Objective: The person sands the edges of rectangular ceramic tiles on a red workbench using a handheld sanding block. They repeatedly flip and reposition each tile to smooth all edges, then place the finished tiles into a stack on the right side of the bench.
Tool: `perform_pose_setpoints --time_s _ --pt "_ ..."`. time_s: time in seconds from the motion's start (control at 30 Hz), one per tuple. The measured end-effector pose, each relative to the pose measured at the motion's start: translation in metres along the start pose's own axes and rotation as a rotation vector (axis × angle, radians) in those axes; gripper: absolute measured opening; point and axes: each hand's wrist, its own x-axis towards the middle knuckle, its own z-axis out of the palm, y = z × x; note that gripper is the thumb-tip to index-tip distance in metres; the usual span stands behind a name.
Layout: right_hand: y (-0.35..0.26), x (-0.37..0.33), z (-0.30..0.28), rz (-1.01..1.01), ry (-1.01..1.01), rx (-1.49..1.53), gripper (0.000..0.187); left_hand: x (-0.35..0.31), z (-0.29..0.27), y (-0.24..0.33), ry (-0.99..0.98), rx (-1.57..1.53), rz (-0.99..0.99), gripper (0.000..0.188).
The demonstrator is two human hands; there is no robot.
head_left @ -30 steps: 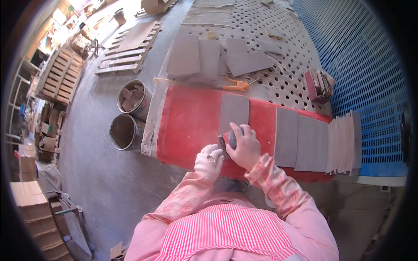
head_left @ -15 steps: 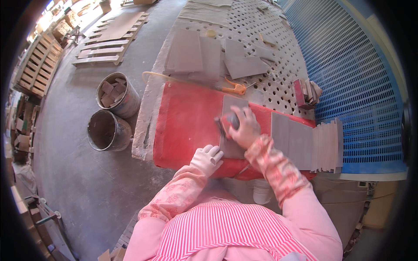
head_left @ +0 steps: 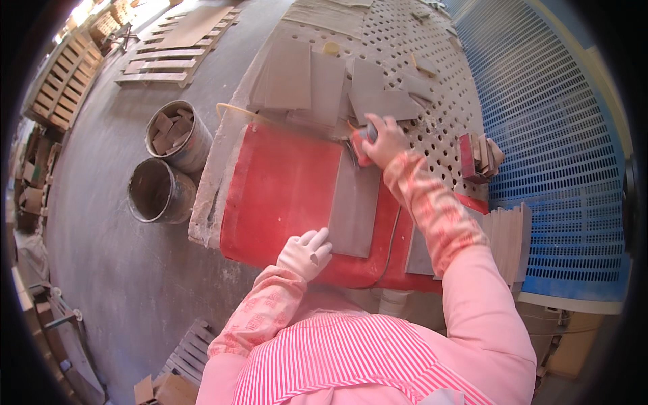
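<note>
A grey rectangular tile (head_left: 355, 209) lies lengthwise on a red covering (head_left: 283, 189) at the table's near end. Around a red and dark hand-held power sander (head_left: 361, 150), my bare right hand (head_left: 387, 140) is closed. That tool is at the tile's far end; its underside is hidden. In a white glove, my left hand (head_left: 304, 254) rests by the tile's near left corner, with the fingers stretched out and nothing gripped. Whether the fingertips touch the tile's edge is hard to make out. A thin dark cord (head_left: 390, 253) runs down the covering right of the tile.
Loose grey tiles (head_left: 327, 84) lie farther back on the perforated tabletop (head_left: 432, 81). Upright tiles (head_left: 505, 236) stand in a row at the right, near a blue slotted panel (head_left: 553, 169). Two buckets (head_left: 158, 196) stand on the floor left, one with broken pieces. Beyond is a pallet (head_left: 165, 64).
My right hand has moved the sander away from me, from the tile's middle to its far end. My left hand stays near the tile's near left side. The view has shifted slightly.
</note>
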Motion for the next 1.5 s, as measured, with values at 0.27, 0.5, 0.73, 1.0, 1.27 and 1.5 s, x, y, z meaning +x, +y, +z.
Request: perform_pose_setpoints --time_s 0.27,0.5,0.73,1.0,1.27,1.5 --pt "-0.033 -0.096 0.011 -0.431 0.021 0.180 0.058 -0.002 0.012 0.003 0.130 0.067 -0.040 0.027" --pt "-0.003 -0.197 -0.032 -0.475 -0.145 0.197 0.063 -0.011 0.012 0.018 0.185 -0.001 -0.236 0.035" --pt "-0.045 -0.145 0.000 -0.686 -0.244 0.294 0.074 0.044 0.007 0.059 0.302 -0.141 -0.651 0.057" --pt "0.003 -0.230 -0.034 -0.616 -0.304 0.289 0.078 0.049 0.039 0.134 0.151 -0.503 -0.614 0.055" --pt "-0.038 -0.192 -0.013 -0.854 -0.344 0.221 0.070 0.035 0.022 0.117 0.364 -0.918 -0.801 0.048" --pt "-0.088 -0.139 0.015 -0.835 -0.377 0.300 0.064 0.023 -0.029 0.044 0.027 -0.377 -0.976 0.078"
